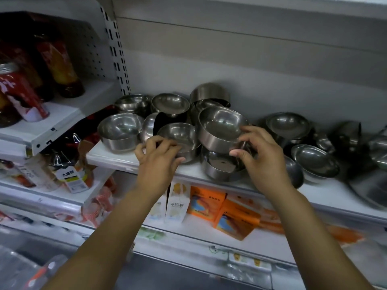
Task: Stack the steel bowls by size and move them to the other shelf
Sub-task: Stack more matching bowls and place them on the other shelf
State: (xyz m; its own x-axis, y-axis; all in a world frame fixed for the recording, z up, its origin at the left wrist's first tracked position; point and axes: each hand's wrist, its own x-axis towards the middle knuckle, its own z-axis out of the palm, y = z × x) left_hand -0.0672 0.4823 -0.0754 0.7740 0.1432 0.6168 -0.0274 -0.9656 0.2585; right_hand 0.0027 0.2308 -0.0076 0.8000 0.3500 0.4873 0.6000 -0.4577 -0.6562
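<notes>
Several steel bowls lie jumbled on a white shelf (117, 159). My right hand (259, 158) grips the near rim of a straight-sided bowl (219, 126), which is tilted and lifted above another bowl (219, 166) on the shelf. My left hand (157, 158) pinches the near rim of a smaller rounded bowl (180, 137) beside it. A wider bowl (119, 130) stands upright at the left end. More bowls (169, 103) sit behind, and shallow ones (314, 158) lie to the right.
Red sauce bottles and packets (27, 95) fill the neighbouring shelf on the left. Orange boxes (226, 212) and white cartons (177, 204) sit on the shelf below. A slotted upright (118, 53) separates the two shelf bays.
</notes>
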